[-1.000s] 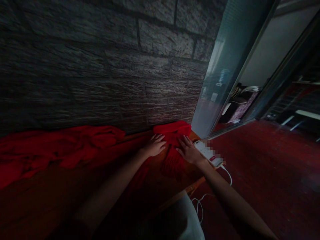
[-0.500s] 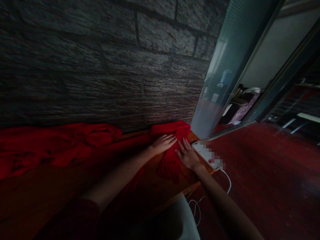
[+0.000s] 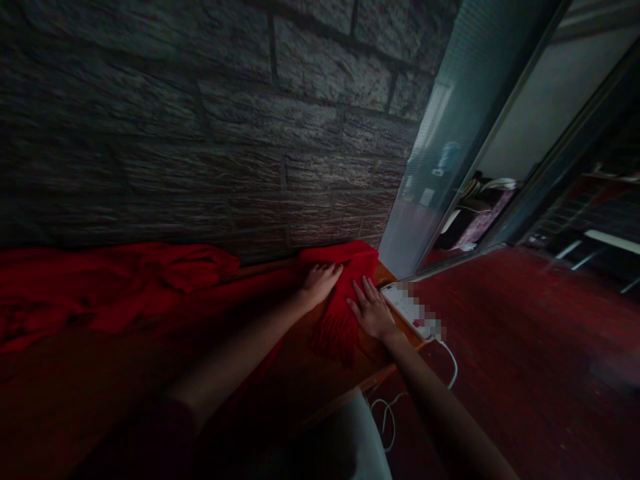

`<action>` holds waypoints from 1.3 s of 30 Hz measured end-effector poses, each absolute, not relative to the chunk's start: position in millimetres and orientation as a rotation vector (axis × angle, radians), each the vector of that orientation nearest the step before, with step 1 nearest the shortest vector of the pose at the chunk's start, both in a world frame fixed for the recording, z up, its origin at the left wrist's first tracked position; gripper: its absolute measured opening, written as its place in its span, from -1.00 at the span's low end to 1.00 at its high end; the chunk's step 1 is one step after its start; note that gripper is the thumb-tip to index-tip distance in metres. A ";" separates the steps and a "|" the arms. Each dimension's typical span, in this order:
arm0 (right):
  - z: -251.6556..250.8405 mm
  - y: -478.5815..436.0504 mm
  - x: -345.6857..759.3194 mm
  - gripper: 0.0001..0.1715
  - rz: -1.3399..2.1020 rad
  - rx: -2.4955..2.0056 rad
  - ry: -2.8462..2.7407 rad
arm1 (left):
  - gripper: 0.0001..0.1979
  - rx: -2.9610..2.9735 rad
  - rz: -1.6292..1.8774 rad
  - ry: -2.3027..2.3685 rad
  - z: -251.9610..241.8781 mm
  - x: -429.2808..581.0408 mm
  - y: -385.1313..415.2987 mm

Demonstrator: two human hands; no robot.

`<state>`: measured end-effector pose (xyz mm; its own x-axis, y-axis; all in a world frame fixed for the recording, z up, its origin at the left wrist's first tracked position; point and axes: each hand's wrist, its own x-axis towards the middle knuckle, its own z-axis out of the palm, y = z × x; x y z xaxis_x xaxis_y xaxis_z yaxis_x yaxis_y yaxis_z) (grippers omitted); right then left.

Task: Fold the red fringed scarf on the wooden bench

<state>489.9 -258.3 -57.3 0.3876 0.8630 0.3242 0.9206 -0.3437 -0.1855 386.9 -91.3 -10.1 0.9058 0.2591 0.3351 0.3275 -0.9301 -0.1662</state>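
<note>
A red scarf [image 3: 359, 262] with fringe lies folded near the right end of the wooden table [image 3: 297, 373]. Its tassels hang towards me over the tabletop. On the scarf's left side rests my left hand [image 3: 321, 283], palm down, fingers slightly bent but not visibly gripping the cloth. My right hand [image 3: 373, 311] lies flat against the scarf's right edge with its fingers spread. More red cloth [image 3: 165, 273] is heaped in loose folds along the wall to the left, and a flatter red stretch runs from it towards the folded part.
A rough stone-block wall [image 3: 240, 133] stands behind the table. At the table's right end lies a white, partly blurred flat item [image 3: 405, 305] with a white cable [image 3: 454, 367] hanging down. A pale seat [image 3: 367, 440] is close below. A glass panel [image 3: 420, 200] borders the dark red floor [image 3: 525, 320].
My left hand has slid slightly left and back across the scarf, its fingers a little more bent. My right hand stays on the right edge. The view has shifted slightly.
</note>
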 end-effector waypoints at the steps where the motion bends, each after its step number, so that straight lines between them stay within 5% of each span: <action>1: -56.8 -258.4 489.7 -0.26 -0.238 -2.318 -1.555 | -0.55 -2.863 -0.463 -0.431 -11.0 387.3 -91.5; 16: -50.2 -259.7 485.1 -0.28 -0.204 -2.328 -1.540 | -0.39 -3.091 -0.070 -0.488 -31.2 373.9 -62.2; 22: -48.5 -259.7 482.9 -0.29 -0.234 -2.319 -1.545 | -0.63 -3.007 -0.146 -0.485 18.5 404.8 -52.2; 29: -49.6 -258.5 482.7 -0.29 -0.225 -2.310 -1.515 | -0.48 -2.898 -0.124 -0.479 37.0 456.1 -52.4; 39: -51.1 -258.6 483.3 -0.30 -0.225 -2.272 -1.514 | -0.56 -2.866 -0.042 -0.754 17.2 478.3 -49.8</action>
